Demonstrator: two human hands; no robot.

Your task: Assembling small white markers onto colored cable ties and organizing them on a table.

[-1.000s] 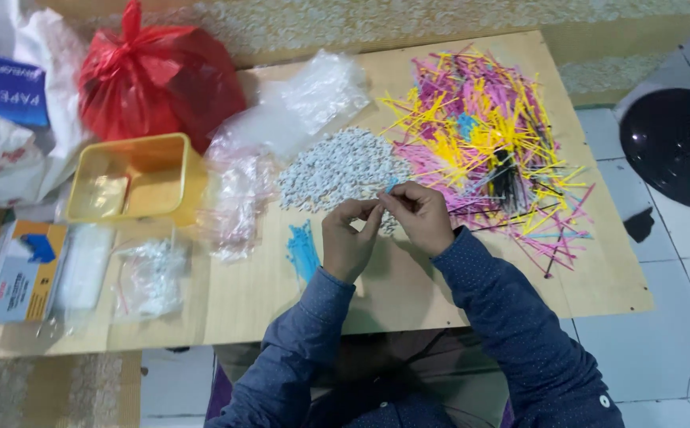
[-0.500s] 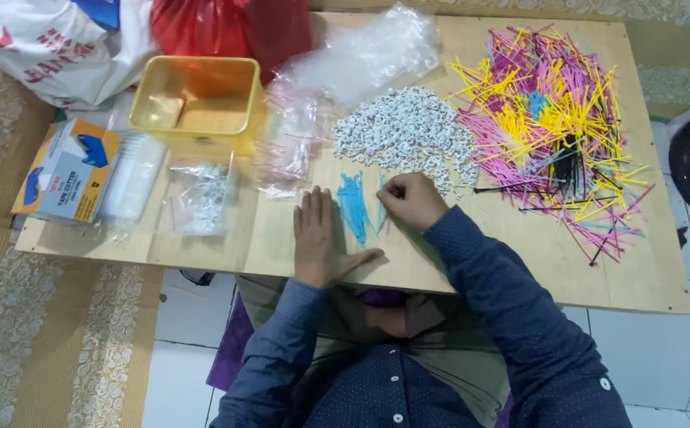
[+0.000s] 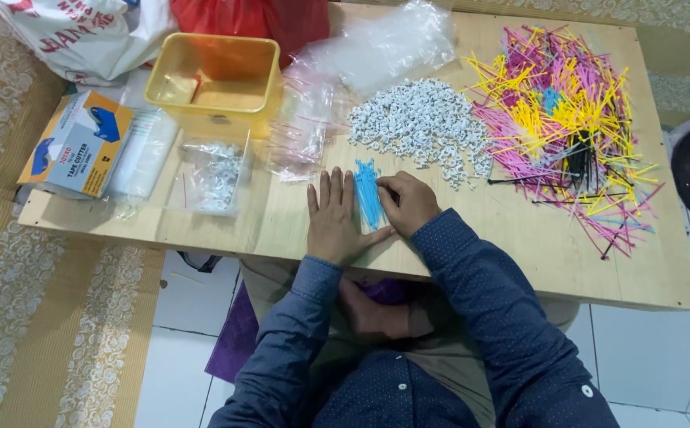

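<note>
A small bundle of light blue plastic sticks [image 3: 368, 192] lies on the wooden table [image 3: 519, 254] between my hands. My left hand [image 3: 335, 218] rests flat on the table, fingers together, just left of the bundle. My right hand [image 3: 408, 202] is curled at the bundle's right side, fingertips touching the sticks. Just beyond my hands lies a heap of small white plastic pieces [image 3: 423, 127]. A big tangle of yellow, pink, black and blue sticks [image 3: 563, 119] covers the table's right part.
A yellow plastic tub [image 3: 217, 78] stands at the back left, with clear plastic bags [image 3: 377, 47] beside it and a small bag of white pieces [image 3: 217, 174] in front. A cardboard box [image 3: 76, 143] sits at the left edge. Red and white bags lie behind.
My hands came down from holding something together above the table. The left hand now lies flat and the right gathers the blue sticks; the view shifted left and closer.
</note>
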